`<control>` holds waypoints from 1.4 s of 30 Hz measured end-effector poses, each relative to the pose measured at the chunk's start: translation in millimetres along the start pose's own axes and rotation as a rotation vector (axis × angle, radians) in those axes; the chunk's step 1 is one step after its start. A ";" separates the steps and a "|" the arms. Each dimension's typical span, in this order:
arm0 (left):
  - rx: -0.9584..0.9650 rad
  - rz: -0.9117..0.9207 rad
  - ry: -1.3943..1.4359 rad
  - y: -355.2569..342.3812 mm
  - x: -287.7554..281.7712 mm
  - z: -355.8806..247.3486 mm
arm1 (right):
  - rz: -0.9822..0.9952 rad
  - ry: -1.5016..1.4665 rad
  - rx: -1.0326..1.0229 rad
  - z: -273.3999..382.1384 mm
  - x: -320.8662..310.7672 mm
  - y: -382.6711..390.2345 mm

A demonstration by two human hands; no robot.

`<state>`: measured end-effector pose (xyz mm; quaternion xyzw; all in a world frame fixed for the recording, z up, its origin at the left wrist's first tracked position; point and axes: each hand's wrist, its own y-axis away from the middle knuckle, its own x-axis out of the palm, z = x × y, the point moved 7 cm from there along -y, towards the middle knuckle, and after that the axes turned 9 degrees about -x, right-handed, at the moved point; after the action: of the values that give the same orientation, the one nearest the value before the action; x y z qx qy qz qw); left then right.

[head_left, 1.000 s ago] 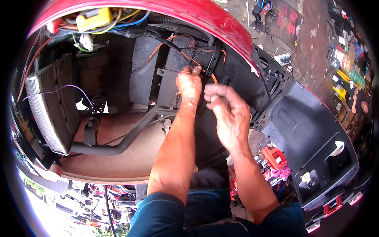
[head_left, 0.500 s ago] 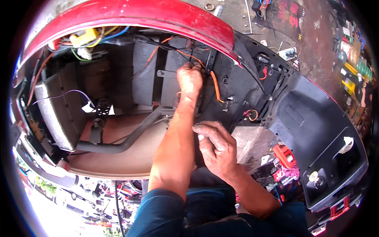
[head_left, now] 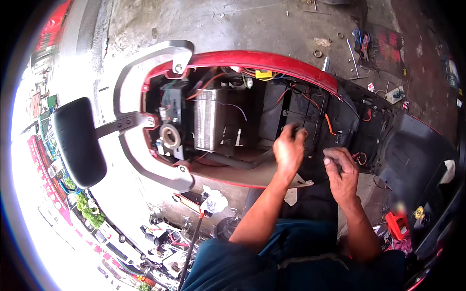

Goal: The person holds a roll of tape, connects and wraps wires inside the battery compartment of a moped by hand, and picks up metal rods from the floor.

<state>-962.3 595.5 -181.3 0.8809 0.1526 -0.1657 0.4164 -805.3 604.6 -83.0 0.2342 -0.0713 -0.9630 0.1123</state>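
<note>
we are leaning over an opened red scooter body, and much of its inside is lying in shadow, so the small parts are hard to make out. our left hand is reaching into the dark compartment among orange wires; its fingertips are blurring and hiding behind the knuckles, so we cannot tell whether they are gripping anything. our right hand is curling narrow near the compartment's lower edge, fingers pinching together, and whatever may be between them is too small to see. inside the body a ribbed grey battery box is sitting left of our hands, with a yellow connector above it. a grey grab rail and black backrest pad are sticking out on the left.
</note>
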 end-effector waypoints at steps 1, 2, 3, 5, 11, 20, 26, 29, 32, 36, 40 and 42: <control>0.121 -0.107 0.092 15.1 -37.0 -0.1 | 0.009 0.001 -0.008 13.4 1.2 -1.4; 0.297 -0.220 0.064 32.0 -77.9 -9.9 | 0.000 0.006 -0.029 28.1 -0.8 -0.3; 0.457 -0.326 0.064 44.5 -116.9 -16.2 | 0.005 -0.010 -0.003 36.0 1.1 1.3; 0.492 -0.550 0.052 54.6 -189.0 -16.3 | 0.016 -0.020 0.012 53.8 5.4 6.1; 0.505 -0.811 -0.479 28.6 -272.1 -17.6 | 0.150 -0.044 0.032 106.0 34.9 26.4; 0.610 -0.475 0.052 64.1 -282.1 -39.4 | 0.193 -0.054 -0.064 177.1 56.2 25.0; 0.688 -0.087 0.271 147.0 -255.8 -82.0 | 0.073 -0.002 -0.284 242.7 33.9 12.3; 0.688 -0.025 0.202 169.4 -250.3 -92.3 | 0.001 0.123 -0.532 274.0 21.8 21.1; 0.755 0.012 0.110 185.0 -242.4 -103.8 | -0.019 0.189 -0.602 282.0 14.3 30.4; 0.874 0.012 -0.023 203.2 -236.3 -114.9 | -0.052 0.186 -0.644 279.0 2.7 43.1; 0.885 0.090 -0.054 214.8 -231.6 -117.7 | -0.056 0.194 -0.697 284.0 -12.5 50.6; 0.988 0.106 -0.129 229.5 -228.4 -126.1 | -0.041 0.233 -0.721 286.4 -18.4 54.8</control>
<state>-1053.4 525.2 146.6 0.9673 -0.0149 -0.2510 -0.0339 -913.1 580.6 187.5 0.2890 0.2903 -0.8951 0.1759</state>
